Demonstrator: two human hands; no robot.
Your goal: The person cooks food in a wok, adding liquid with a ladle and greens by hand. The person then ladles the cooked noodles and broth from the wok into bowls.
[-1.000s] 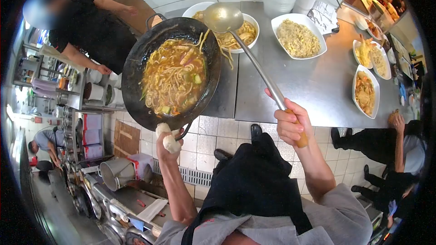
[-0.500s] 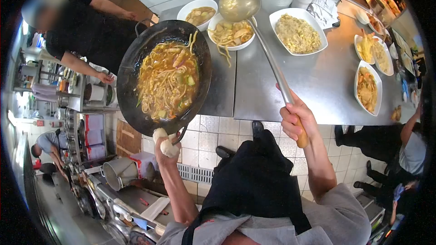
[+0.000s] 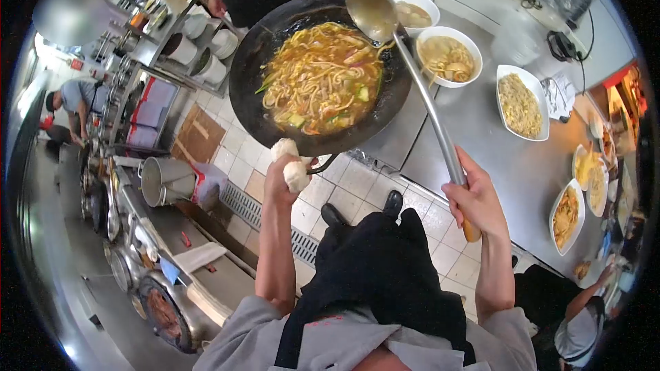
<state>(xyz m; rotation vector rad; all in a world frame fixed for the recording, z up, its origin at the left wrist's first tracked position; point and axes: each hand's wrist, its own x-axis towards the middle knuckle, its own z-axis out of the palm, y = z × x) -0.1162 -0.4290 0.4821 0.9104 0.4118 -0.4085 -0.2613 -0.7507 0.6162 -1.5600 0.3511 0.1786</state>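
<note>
My left hand (image 3: 283,177) grips the near handle of a black wok (image 3: 247,89) through a folded white cloth (image 3: 295,173). Noodles (image 3: 323,79) in brown sauce, with bits of green vegetable, lie in the wok. Closed round the wooden-ended handle of a long metal ladle (image 3: 440,110) is my right hand (image 3: 478,199). The ladle's bowl hangs over the wok's right rim, close to two white bowls. The nearer bowl (image 3: 477,62) holds noodles in sauce, with a strand over its edge; the farther bowl (image 3: 434,10) holds pale pieces in broth.
A steel counter (image 3: 474,165) runs along the right, bearing a dish of fried rice (image 3: 522,106) and several filled dishes at its far end. Co-workers stand beyond the wok, at left and at lower right. A metal pot (image 3: 167,182) and floor drain (image 3: 240,207) lie left.
My view has turned left, away from the counter. The ladle's bowl has gone from above the noodle bowl to the wok's right rim. My grips on both handles are unchanged.
</note>
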